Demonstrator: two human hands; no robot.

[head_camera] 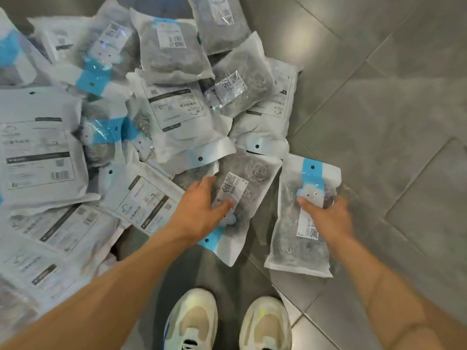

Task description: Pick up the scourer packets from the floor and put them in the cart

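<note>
Packets lie heaped over the upper left of my view, dozens of them overlapping on the grey tiled floor, so I judge the job is far from finished. I cannot see the cart anywhere, so I can't say how many have already gone into it; all I can count on is the pile in front of me.

My left hand is down on a packet at the near edge of the heap. The thumb lies across its white label and the fingers reach over its far edge, under the flap of the packet above. It looks like a grasp forming, but I cannot tell whether the fingers have closed round it, and the packet seems to be lying on the floor.

My right hand grips a second packet, which sits apart from the pile, just to the right. The thumb presses on its front below the blue band and the fingers curl round its right edge. Whether it is lifted off the tiles I can't say for sure.

My shoes stand just below both packets, so I'm bent right over them.

As I read it, two packets are in hand or nearly so, none of those visible has been carried off yet, and the whole heap is left: many more trips of grasping, lifting and dropping in the cart.
</note>
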